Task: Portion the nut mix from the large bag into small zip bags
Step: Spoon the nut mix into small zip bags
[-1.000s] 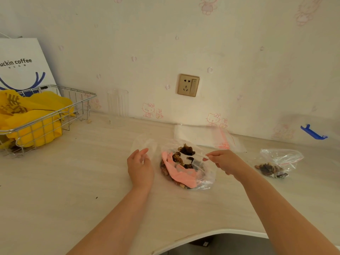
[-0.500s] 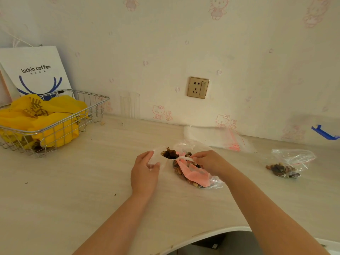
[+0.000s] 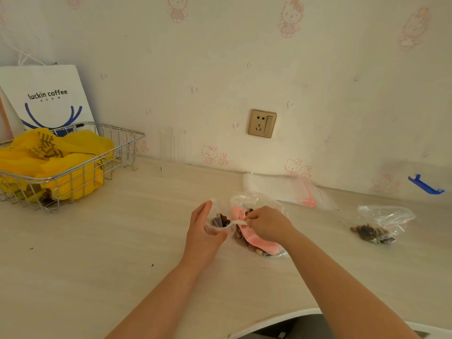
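Two hands are working mid-table: left hand [image 3: 202, 231] is cupping the small zip bag [image 3: 215, 222] open, right hand [image 3: 267, 225] is pinching a white spoon [image 3: 233, 223] into its mouth, large bag [image 3: 259, 237] lying beneath that hand.

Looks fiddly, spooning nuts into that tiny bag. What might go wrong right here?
1. The small zip bag is limp, and only the left hand holds its mouth open; if it sags, nuts off the white spoon may land on the table.
2. The right hand works just above the large bag, which lies open; a nudge might scatter its mix.
3. The filled bag at the right looks unsealed, so a bump may spill it.
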